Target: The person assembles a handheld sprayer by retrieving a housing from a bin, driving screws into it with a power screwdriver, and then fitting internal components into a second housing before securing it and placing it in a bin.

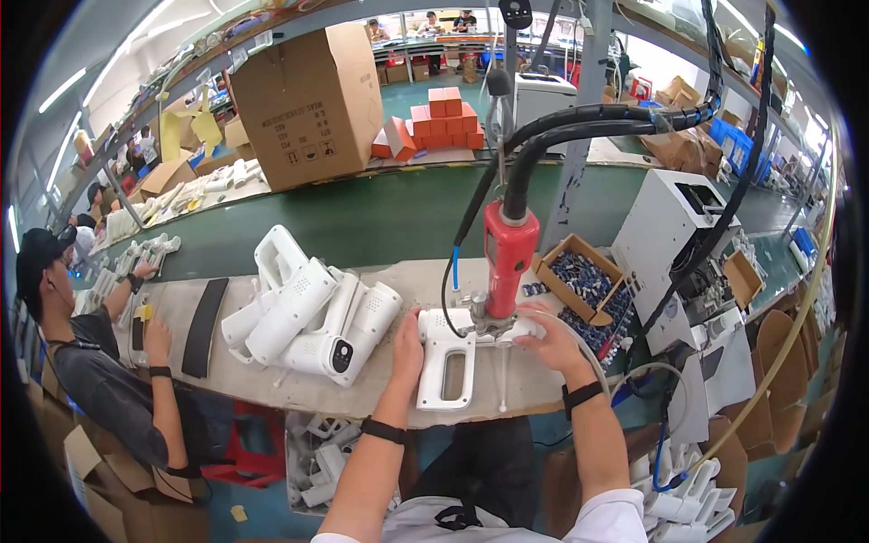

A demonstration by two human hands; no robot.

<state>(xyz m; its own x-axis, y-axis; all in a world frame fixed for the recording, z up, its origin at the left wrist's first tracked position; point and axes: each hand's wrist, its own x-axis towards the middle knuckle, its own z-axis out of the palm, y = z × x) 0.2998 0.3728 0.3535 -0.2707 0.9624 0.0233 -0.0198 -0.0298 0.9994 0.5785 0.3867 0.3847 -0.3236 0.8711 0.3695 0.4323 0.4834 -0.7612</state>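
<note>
2 hands (409, 348) (550, 342) hold hsg (448, 346) — printed ctn (303, 104).

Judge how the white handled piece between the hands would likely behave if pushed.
The white handled piece looks stiff, its handle forming a crisp closed loop. Its smooth surface might be slippery. The broad, flattish handle makes rolling seem unlikely.

The person wears a white shirt (418, 519) with short sleeves (608, 519), a black looped shape (458, 517) at its front, and dark trousers (480, 460). Flat black bands (384, 431) circle both wrists. The left hand (409, 348) and right hand (550, 344) are bare.
</note>
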